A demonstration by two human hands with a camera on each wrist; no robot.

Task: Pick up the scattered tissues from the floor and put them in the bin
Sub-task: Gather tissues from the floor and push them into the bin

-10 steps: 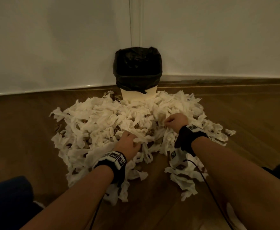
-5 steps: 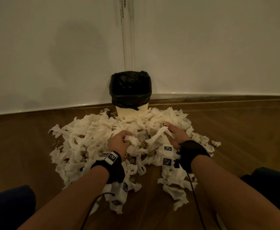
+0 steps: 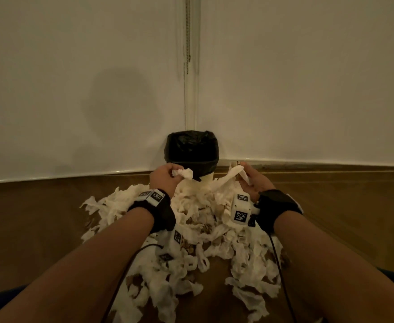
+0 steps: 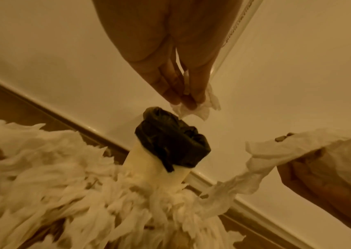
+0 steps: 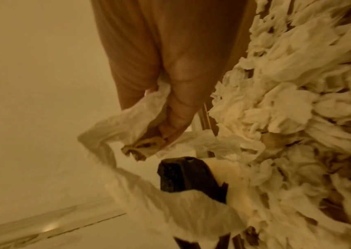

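A cream bin (image 3: 205, 177) lined with a black bag (image 3: 192, 148) stands in the wall corner. A wide heap of torn white tissues (image 3: 198, 220) covers the wooden floor in front of it. My left hand (image 3: 165, 177) pinches a small wad of tissue (image 3: 185, 173) just in front of the bin's rim; the left wrist view shows my fingertips (image 4: 188, 101) closed on that wad (image 4: 202, 109) above the bag (image 4: 172, 141). My right hand (image 3: 249, 178) grips a long tissue strip (image 3: 226, 177) that trails down to the heap, seen also in the right wrist view (image 5: 115, 128).
White walls meet in a corner behind the bin, with a skirting edge (image 3: 308, 162) along the floor. Bare wooden floor (image 3: 28, 217) lies left and right of the heap. Cables run from both wrist bands. Dark trouser knees show at the lower corners.
Both hands have lifted out of the heap and moved forward to the bin, each now holding tissue. The head view has tilted up and come closer to the corner.
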